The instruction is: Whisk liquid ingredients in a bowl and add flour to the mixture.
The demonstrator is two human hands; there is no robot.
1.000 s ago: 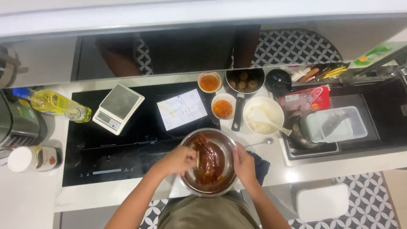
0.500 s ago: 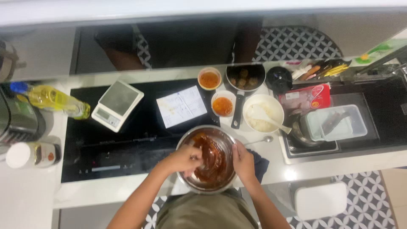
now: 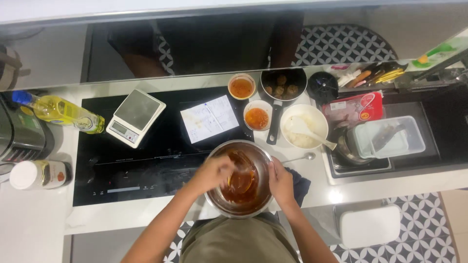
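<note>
Since a moment ago the left hand (image 3: 214, 171) has swung from the bowl's (image 3: 218, 204) middle toward its left rim, fingers curled in the reddish sauce (image 3: 242, 184); what they hold, I cannot tell. The right hand (image 3: 281, 181) grips the right rim. Mixing is underway on the worktop (image 3: 29, 229); next likely needs steady bracing.

The silver bowl (image 3: 239, 178) holds brown-red sauce. Behind it sit a black stove (image 3: 161, 146), two orange sauce cups (image 3: 257, 118), and a white bowl (image 3: 303, 125). Far left of it lies a yellow bottle (image 3: 58, 111) with a blue cap.
</note>
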